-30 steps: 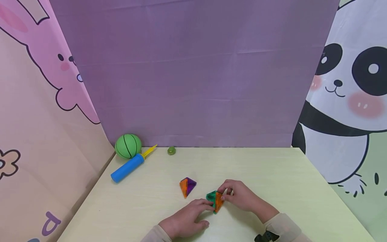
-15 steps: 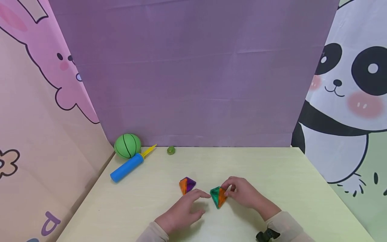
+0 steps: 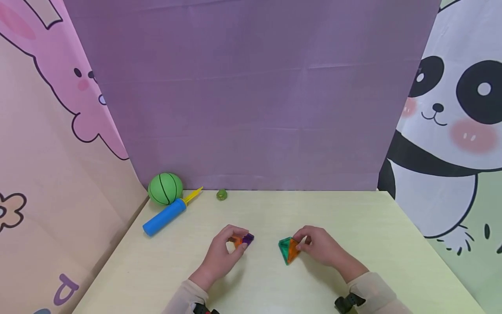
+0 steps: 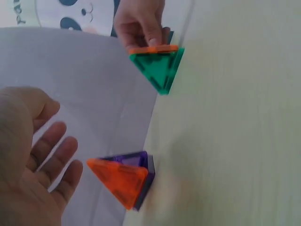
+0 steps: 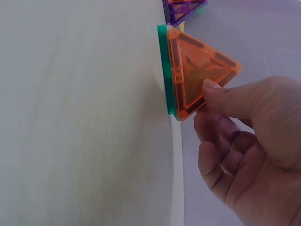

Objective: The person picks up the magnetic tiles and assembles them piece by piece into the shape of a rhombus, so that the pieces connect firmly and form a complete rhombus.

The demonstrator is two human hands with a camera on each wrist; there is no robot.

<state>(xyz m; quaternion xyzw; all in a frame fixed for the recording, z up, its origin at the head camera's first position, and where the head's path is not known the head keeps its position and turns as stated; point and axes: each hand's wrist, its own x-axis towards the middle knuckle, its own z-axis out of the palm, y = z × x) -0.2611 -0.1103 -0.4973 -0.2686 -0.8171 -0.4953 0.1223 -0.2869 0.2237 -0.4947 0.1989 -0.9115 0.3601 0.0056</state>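
Note:
My right hand [image 3: 319, 246] pinches the orange triangular magnetic tile [image 5: 202, 70] of an orange-and-green joined pair, thumb on its face. The green tile [image 4: 157, 70] is attached along one edge. To the left, an orange-and-purple magnetic tile piece [image 4: 124, 179] stands on the table. My left hand [image 3: 223, 253] is spread around this piece in the head view, thumb near its purple side and fingers over its top. In the left wrist view a gap shows between the left fingers [image 4: 70, 181] and the piece.
A green ball [image 3: 165, 189] and a blue pump [image 3: 165, 216] with a yellow nozzle lie at the table's back left. A small green round object [image 3: 222, 195] sits near the back edge. A purple cloth [image 3: 251, 96] hangs behind the table [image 3: 333, 209].
My left hand has left the green-and-orange tiles and moved up and left to the orange-and-purple piece. My right hand has carried its tiles slightly right and away from me.

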